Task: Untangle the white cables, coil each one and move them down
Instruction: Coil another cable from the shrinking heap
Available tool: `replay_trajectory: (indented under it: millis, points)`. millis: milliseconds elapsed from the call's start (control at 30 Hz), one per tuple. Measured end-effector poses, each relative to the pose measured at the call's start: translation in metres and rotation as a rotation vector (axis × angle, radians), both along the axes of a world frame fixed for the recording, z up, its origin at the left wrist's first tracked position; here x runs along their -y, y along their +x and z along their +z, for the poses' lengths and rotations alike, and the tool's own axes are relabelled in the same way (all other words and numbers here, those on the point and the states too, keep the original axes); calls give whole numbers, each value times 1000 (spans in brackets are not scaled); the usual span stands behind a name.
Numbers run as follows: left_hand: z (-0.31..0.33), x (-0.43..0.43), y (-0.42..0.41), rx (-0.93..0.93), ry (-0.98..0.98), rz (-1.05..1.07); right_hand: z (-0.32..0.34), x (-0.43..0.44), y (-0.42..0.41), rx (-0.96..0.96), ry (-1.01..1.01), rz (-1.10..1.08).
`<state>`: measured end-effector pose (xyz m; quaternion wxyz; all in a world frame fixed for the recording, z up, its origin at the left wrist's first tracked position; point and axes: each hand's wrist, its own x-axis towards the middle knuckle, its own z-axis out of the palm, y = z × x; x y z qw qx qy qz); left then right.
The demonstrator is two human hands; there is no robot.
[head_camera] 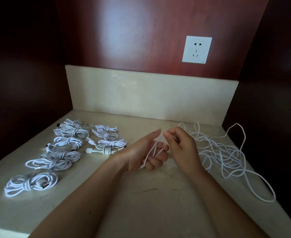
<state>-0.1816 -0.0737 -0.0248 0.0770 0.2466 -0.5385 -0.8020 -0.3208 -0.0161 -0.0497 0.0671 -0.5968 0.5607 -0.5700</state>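
Above the counter's middle: I saw both hands raised off the pale stone counter, their fingertips almost touching.
Left hand: its palm faced me, thumb straight and pointing up, the other fingers curled. It held a thin white cable whose strands ran in loops across those fingers.
Plug tip: the cable's small end stuck out below the left hand's curled fingers, pointing down toward the counter.
Right hand: its back faced me, fingers curled, with thumb and forefinger pinching the same cable at the top of the loops. I could not tell how tight the pinch was.
Tangled pile: loose white cables lay knotted together on the counter's right side, just beyond the right hand. One long loop trailed toward the near right edge. I could not tell whether the held cable ran into the pile.
Coiled bundles: several white cables, each wound and wrapped round its own middle, lay in rough rows on the counter's left side, well apart from the hands.
Upstand: a cream strip stood along the counter's back edge.
Socket: a white wall socket sat on the dark red panel above the upstand, toward the right.
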Motion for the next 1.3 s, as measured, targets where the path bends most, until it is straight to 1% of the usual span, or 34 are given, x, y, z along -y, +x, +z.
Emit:
replay_trajectory:
  millis: [33,100,200,367,467,533,567,667,733,833,900,1067,1100,1233,1300]
  points:
    - [0,-2,0,-5,-36,-2,0,0,0,-3,-11,6]
    - [-1,-5,0,-6,-170,14,-1,1,0,8,-23,25]
    - [-3,-9,-3,2,-368,84,-2,1,1,-9,-34,29]
    - [-7,-7,-7,-63,-663,410,-6,0,0,-12,10,-38]
    - [-9,1,-6,-101,-717,574,-6,-1,0,-65,33,-72]
    - [-9,5,-5,-116,-675,627,-5,-2,3,-118,63,-97]
    - [-8,6,-5,-139,-612,638,-6,-2,5,-135,75,-102]
    - [-2,7,-6,-227,-312,631,-9,0,8,-127,95,-60]
    - [1,10,-4,-291,-212,629,-10,1,8,-114,126,-4]
    - [3,12,-2,-348,-157,638,-11,1,6,-122,173,39]
    - [4,13,-1,-368,-137,666,-12,1,5,-166,215,57]
    - [5,19,2,-414,-148,698,-13,1,6,-269,229,63]
    - [5,19,3,-432,-118,688,-13,1,6,-290,224,62]
    - [6,18,3,-577,127,651,-11,-1,7,-373,211,56]
    - [6,20,4,-595,162,655,-10,-2,9,-411,225,81]
